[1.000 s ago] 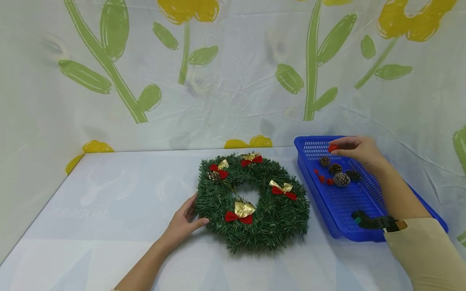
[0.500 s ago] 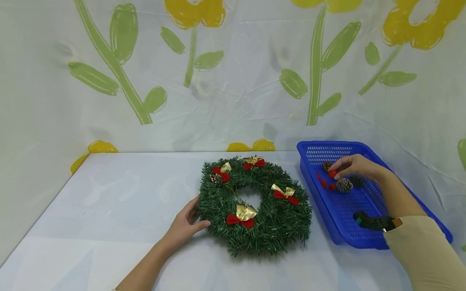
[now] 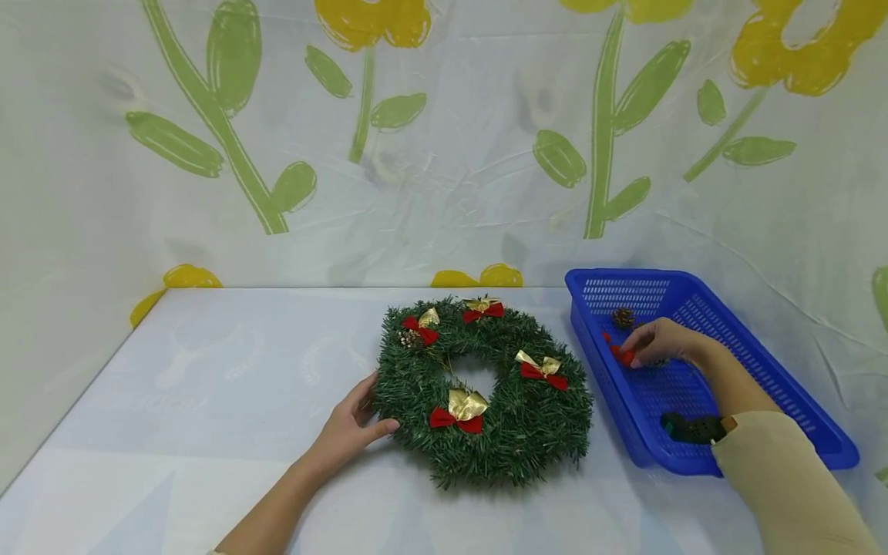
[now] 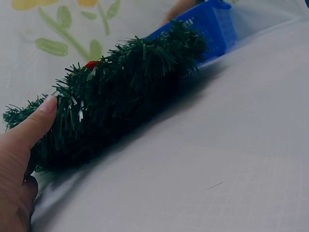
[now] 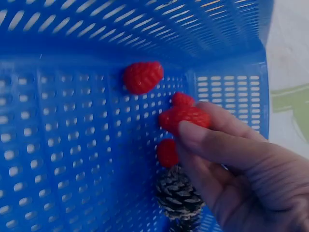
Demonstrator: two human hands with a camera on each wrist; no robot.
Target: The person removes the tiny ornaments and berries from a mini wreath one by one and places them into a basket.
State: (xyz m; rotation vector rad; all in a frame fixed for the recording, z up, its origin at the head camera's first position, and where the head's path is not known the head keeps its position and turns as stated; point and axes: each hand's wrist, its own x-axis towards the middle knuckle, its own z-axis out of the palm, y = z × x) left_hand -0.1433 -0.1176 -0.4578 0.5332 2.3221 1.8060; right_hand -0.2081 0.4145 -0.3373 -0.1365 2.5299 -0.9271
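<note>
A green wreath (image 3: 534,424) with several red and gold bows lies on the white table. My left hand (image 3: 350,424) grips its left edge, thumb on top (image 4: 48,105) and fingers mostly tucked behind the needles. To the right, my right hand (image 3: 662,343) reaches down inside a blue plastic basket (image 3: 780,370). Thumb and fingertips pinch a bumpy red berry (image 5: 186,117) there. Around it in the right wrist view are more red berries: one apart (image 5: 143,77), one just behind (image 5: 182,99) and one beside the fingers (image 5: 167,153). A pinecone (image 5: 178,193) sits below the fingers.
Another pinecone (image 3: 623,317) lies toward the back of the basket. The wreath carries a small frosted pinecone (image 3: 411,338) by its upper left bow (image 3: 421,330). A fabric wall with printed flowers (image 3: 479,154) rises behind the table.
My right hand has lowered the red berry from above the basket's far end, down and nearer among the other berries. My left hand keeps its hold on the wreath.
</note>
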